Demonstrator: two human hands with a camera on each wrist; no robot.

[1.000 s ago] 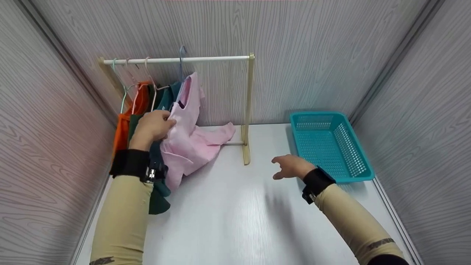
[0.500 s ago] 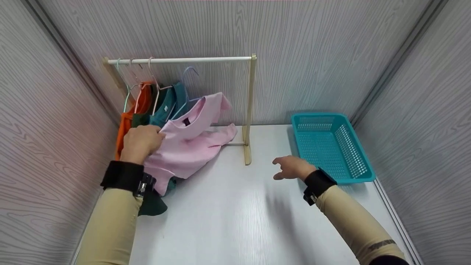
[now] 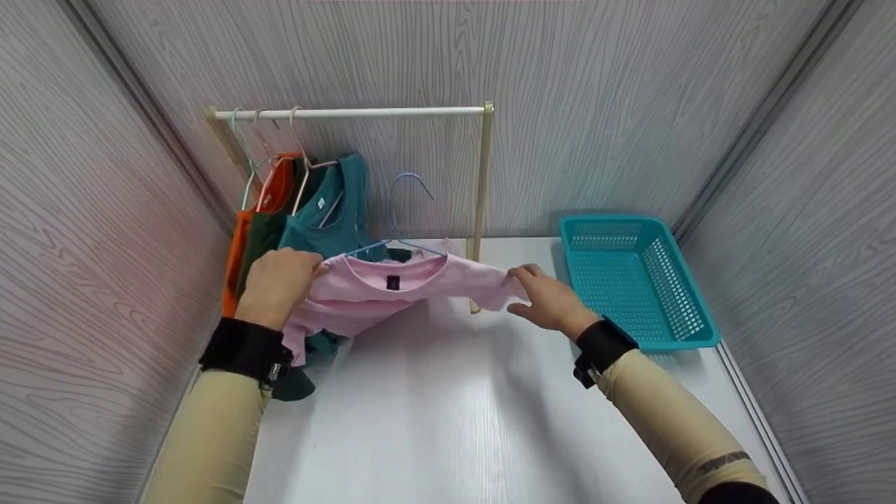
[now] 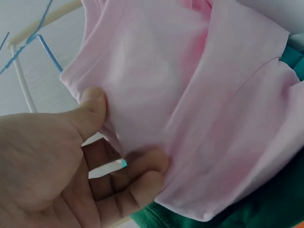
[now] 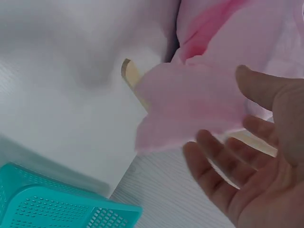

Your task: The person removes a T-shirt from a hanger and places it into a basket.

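Observation:
A pink T-shirt [image 3: 455, 276] on a blue hanger [image 3: 408, 175] is off the rail, collar and dark label facing me. At its left shoulder, my left hand [image 3: 280, 285] pinches the fabric; the left wrist view shows thumb [image 4: 92, 111] and fingers on either side of the cloth. My right hand [image 3: 549, 302] is at the end of the other sleeve [image 5: 190, 99]. In the right wrist view its thumb and fingers are spread apart beside that sleeve; whether they touch it I cannot tell. The shirt's lower part is folded behind and partly hidden.
A rack with a white rail [image 3: 392, 112] stands at the back. Orange, dark green and teal garments [image 3: 329, 224] hang at its left end, close to my left hand. Right of my right hand sits a turquoise basket [image 3: 570, 280] against the back wall.
The blue hanger has come off the rail, moving down and right with the pink T-shirt. The shirt has turned to face me, its sleeve reaching my right hand. My right hand has barely moved.

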